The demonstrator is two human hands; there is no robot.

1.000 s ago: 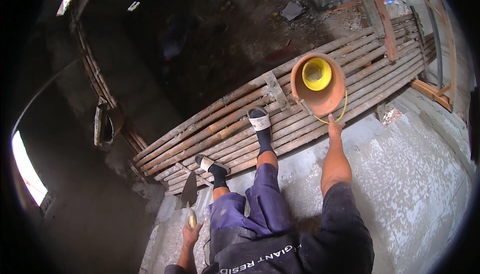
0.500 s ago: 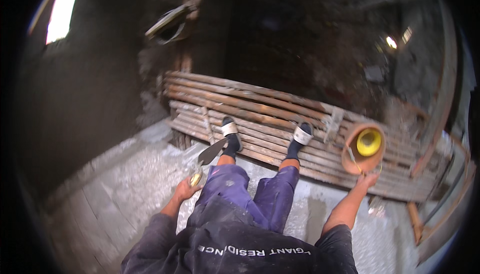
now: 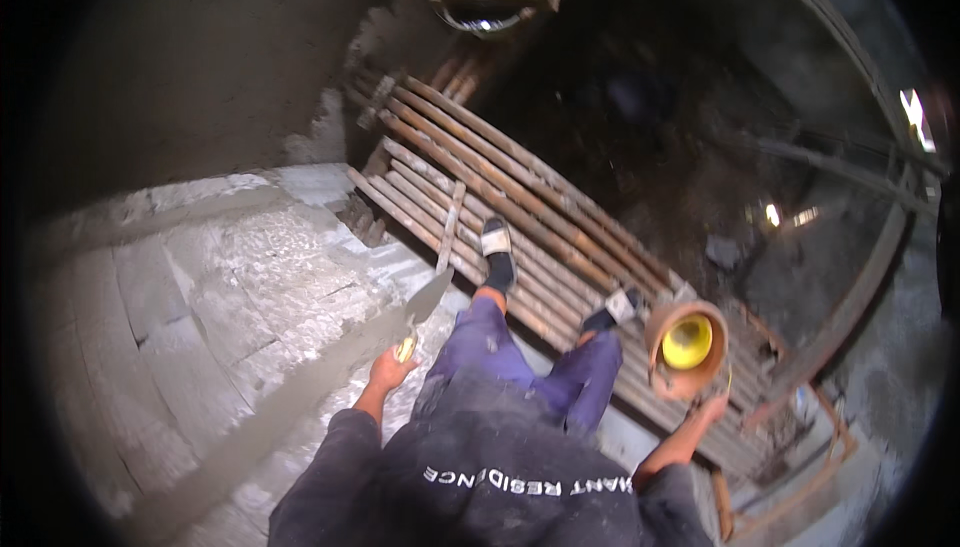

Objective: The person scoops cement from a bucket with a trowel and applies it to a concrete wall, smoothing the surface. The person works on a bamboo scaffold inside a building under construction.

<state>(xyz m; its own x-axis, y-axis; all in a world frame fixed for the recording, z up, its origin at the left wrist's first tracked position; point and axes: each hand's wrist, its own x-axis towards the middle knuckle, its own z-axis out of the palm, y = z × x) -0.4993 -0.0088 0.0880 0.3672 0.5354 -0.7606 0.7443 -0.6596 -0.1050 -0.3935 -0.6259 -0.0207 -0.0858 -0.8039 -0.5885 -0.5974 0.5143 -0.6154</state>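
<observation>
My left hand (image 3: 389, 371) is closed round the pale yellow handle of a trowel (image 3: 430, 296), whose grey blade points up and away from me. At my right side, my right hand (image 3: 711, 408) grips the thin handle of an orange-brown bucket (image 3: 661, 337). The bucket hangs tilted, so its mouth faces up toward me. Inside it lies a round yellow object (image 3: 687, 343), perhaps a bowl or scoop; its kind is unclear. My feet, in dark socks and pale slide sandals, are on a platform of wooden poles (image 3: 530, 187).
A rough block wall (image 3: 230, 297) with a band of grey mortar lies left of me. Beyond the platform is a dark drop with debris. A round container with a board across it (image 3: 490, 7) sits at the far end. Wooden framing (image 3: 870, 267) stands on the right.
My view has turned, so the platform slants more steeply and more of the block wall shows. My right leg is more bent. Both hands keep hold of the trowel and the bucket.
</observation>
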